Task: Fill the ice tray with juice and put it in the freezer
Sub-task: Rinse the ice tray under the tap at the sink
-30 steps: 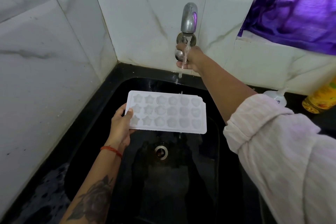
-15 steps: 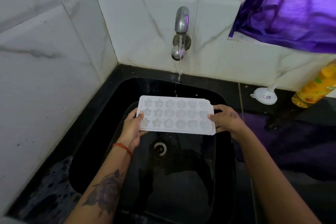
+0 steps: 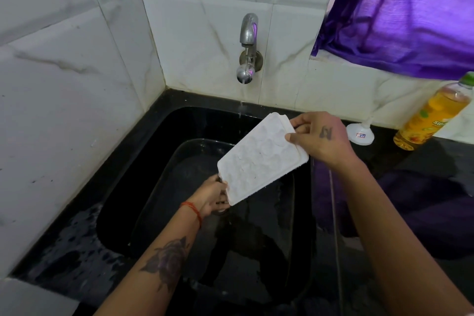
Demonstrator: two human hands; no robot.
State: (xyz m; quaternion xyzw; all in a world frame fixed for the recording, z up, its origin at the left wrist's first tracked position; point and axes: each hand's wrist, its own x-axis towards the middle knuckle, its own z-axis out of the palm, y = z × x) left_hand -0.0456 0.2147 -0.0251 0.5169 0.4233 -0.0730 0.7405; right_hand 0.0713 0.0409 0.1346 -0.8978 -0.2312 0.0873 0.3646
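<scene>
A white ice tray (image 3: 261,158) with small shaped cups hangs tilted over the black sink (image 3: 143,161), its far right end raised and its near left end low. My left hand (image 3: 213,195) grips the low end from below. My right hand (image 3: 320,137) pinches the high end by its rim. A bottle of yellow juice (image 3: 433,117) stands on the counter at the far right, apart from both hands.
A steel tap (image 3: 247,46) on the tiled back wall drips a thin stream into the sink. A white funnel (image 3: 360,132) lies upside down on the black counter beside the bottle. A purple curtain (image 3: 400,13) hangs at the upper right. White tiled wall closes the left side.
My right hand left the tap and took the tray's right end. Both hands then tipped the level tray, right end up, left end down. The water stream has thinned.
</scene>
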